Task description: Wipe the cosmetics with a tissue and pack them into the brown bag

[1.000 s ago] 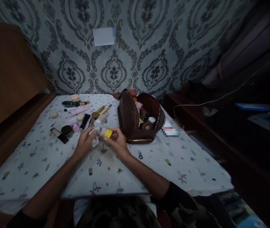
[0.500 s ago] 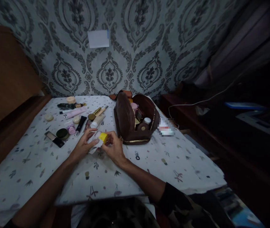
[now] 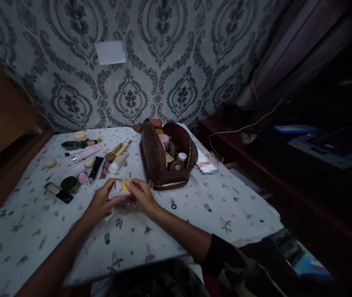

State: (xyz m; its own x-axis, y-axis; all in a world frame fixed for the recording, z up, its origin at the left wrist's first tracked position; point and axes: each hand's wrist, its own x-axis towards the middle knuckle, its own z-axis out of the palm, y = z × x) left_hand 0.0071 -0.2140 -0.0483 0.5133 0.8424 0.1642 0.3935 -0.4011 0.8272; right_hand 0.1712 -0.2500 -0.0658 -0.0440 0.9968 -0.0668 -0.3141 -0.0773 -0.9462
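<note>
yellow-banded container, both hands curled around

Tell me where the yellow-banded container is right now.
In the head view, the yellow-banded container is left of centre, held between the left hand and right hand, to the left of the open brown bag.

Bottle: pale with yellow section, held roughly horizontal between left hand and right hand. Wipe: white, creased, against the bottle's near side.
</note>
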